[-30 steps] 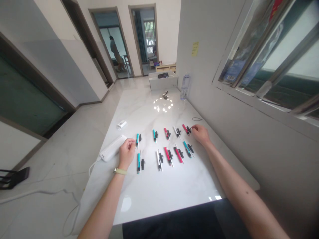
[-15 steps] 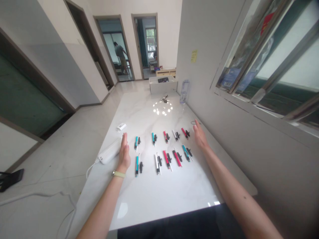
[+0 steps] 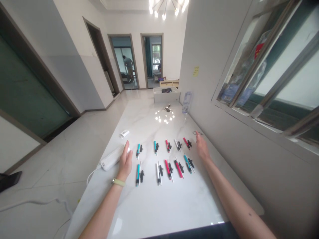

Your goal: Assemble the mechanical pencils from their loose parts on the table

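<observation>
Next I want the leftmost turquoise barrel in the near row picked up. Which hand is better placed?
Probably the left hand: it looks open and empty, and is close to that turquoise barrel. The right hand looks empty too, but is much farther off to the right.

2 rows of pens (image 3: 167, 168) lie on the table (image 3: 154, 205), right of a power strip (image 3: 110, 160).

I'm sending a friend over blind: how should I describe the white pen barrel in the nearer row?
On the white marbled table, find two rows of pen parts between the left hand and the right hand. In the nearer row, the white pen barrel is second from left, after a teal barrel. No other barrel in that row is white.
</observation>
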Motion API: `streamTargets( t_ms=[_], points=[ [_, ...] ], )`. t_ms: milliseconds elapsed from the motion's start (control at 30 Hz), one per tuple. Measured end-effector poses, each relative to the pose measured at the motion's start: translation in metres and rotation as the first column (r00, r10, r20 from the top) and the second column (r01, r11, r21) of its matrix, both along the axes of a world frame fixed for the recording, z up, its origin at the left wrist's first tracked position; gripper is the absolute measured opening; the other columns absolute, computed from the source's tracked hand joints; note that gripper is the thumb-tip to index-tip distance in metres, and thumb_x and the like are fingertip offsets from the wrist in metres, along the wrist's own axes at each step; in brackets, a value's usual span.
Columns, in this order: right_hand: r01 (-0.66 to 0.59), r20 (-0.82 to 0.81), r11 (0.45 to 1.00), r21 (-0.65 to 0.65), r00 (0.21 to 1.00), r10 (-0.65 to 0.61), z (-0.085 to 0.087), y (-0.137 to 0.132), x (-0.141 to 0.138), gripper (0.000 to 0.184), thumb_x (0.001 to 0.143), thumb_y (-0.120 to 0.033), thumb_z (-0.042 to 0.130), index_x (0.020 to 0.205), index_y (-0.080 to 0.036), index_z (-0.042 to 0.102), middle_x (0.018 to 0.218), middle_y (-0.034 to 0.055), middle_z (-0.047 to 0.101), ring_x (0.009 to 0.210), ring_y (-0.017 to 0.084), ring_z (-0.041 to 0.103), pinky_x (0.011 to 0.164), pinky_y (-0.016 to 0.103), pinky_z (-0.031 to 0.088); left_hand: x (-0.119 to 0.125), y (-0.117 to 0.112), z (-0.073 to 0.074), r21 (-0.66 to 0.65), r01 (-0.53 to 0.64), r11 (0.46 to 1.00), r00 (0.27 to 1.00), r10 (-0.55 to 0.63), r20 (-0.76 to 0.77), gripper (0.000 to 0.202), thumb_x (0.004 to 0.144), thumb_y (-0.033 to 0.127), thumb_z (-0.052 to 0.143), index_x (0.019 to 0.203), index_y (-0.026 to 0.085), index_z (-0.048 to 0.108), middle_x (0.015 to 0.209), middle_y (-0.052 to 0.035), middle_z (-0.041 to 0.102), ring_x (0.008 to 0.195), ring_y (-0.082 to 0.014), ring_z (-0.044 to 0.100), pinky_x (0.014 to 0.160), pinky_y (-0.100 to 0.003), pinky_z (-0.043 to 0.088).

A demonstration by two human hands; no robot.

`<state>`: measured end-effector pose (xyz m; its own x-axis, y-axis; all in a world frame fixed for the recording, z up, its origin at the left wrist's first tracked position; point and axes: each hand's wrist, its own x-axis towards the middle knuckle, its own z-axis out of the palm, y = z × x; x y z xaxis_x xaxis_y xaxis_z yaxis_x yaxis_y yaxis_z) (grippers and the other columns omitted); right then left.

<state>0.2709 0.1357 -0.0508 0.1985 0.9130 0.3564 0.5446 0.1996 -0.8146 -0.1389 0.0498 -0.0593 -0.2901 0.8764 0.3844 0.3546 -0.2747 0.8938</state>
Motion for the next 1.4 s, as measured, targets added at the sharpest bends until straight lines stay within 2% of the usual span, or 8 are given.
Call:
streamTargets(
  t_ms=[100,167,300,533,800,1067,1233,1400],
  points=[
    [0.087,-0.059,0.994,0.072,0.995,-0.083,0.006,-0.005,-0.005,0.054,0.095,-0.050,0.029,0.112,-0.015,0.066,0.112,0.0131,0.069,0.104,0.027,0.063,0.091,0.038,0.047,-0.002,0.000,0.002,-0.050,-0.058,0.997,0.996,0.054,-0.076,0.040,0.088,0.039,0.055,0.123,0.019,0.060,0.130,-0.0129,0.060,0.122,-0.0277,0.054,0.096,-0.041,0.048],
    [0.095,-0.089,0.990,0.100,0.992,-0.086,0.009,-0.007,-0.009,0.044,0.093,-0.045,0.036,0.101,-0.015,0.067,0.097,0.0112,0.071,0.088,0.024,0.066,0.083,0.036,0.049,-0.002,0.000,0.004,-0.072,-0.044,0.996,0.993,0.036,-0.114,0.029,0.086,0.038,0.055,0.103,0.018,0.067,0.108,-0.0111,0.070,0.103,-0.0264,0.064,0.086,-0.038,0.051],
    [0.073,-0.130,0.994,0.081,0.990,-0.062,0.008,-0.008,-0.016,0.031,0.086,-0.035,0.046,0.107,-0.017,0.060,0.084,0.0052,0.069,0.068,0.020,0.065,0.070,0.032,0.049,-0.002,-0.003,0.014,-0.119,-0.003,0.993,0.985,-0.017,-0.172,0.025,0.085,0.036,0.054,0.092,0.018,0.069,0.084,-0.0061,0.072,0.081,-0.0222,0.067,0.072,-0.031,0.051],
    [0.054,-0.106,0.996,0.065,0.993,-0.046,-0.001,-0.007,-0.015,0.021,0.081,-0.028,0.047,0.092,-0.017,0.060,0.067,-0.0001,0.062,0.053,0.016,0.057,0.056,0.027,0.044,-0.005,-0.030,0.036,-0.265,0.113,0.958,0.964,-0.170,-0.204,0.025,0.085,0.029,0.049,0.098,0.016,0.067,0.083,-0.0047,0.070,0.078,-0.0189,0.065,0.073,-0.028,0.049],
    [-0.022,-0.065,0.998,0.063,0.998,0.026,0.003,-0.010,-0.028,0.021,0.081,-0.026,0.047,0.094,-0.017,0.061,0.056,-0.0034,0.056,0.051,0.015,0.054,0.055,0.025,0.040,0.001,-0.072,0.030,-0.443,0.066,0.894,0.897,-0.248,-0.367,0.036,0.078,0.029,0.061,0.113,0.019,0.063,0.081,-0.0018,0.066,0.070,-0.0160,0.063,0.068,-0.025,0.047],
    [-0.024,-0.074,0.997,0.067,0.997,0.029,0.005,-0.016,-0.033,0.024,0.080,-0.028,0.047,0.094,-0.016,0.062,0.055,-0.0032,0.056,0.050,0.015,0.052,0.055,0.025,0.040,0.009,-0.067,0.038,-0.484,-0.043,0.874,0.791,-0.266,-0.550,0.039,0.076,0.023,0.061,0.115,0.020,0.059,0.080,-0.0023,0.065,0.074,-0.0177,0.063,0.069,-0.025,0.044],
    [-0.048,-0.095,0.998,0.048,0.994,0.053,0.004,-0.018,-0.035,0.024,0.081,-0.032,0.047,0.092,-0.017,0.061,0.059,-0.0017,0.058,0.050,0.015,0.053,0.053,0.025,0.041,0.023,-0.061,0.040,-0.526,-0.213,0.824,0.691,-0.253,-0.677,0.040,0.068,0.011,0.059,0.107,0.023,0.056,0.075,-0.0033,0.064,0.074,-0.0228,0.064,0.063,-0.026,0.038],
    [-0.039,-0.091,0.999,0.036,0.995,0.042,0.000,-0.015,-0.032,0.025,0.080,-0.029,0.046,0.095,-0.017,0.061,0.061,-0.0017,0.060,0.053,0.016,0.055,0.056,0.026,0.042,0.011,-0.065,0.044,-0.549,-0.230,0.804,0.713,-0.245,-0.657,0.022,0.072,0.012,0.054,0.092,0.022,0.052,0.073,-0.0028,0.061,0.073,-0.0221,0.062,0.061,-0.026,0.036]
  ],
)
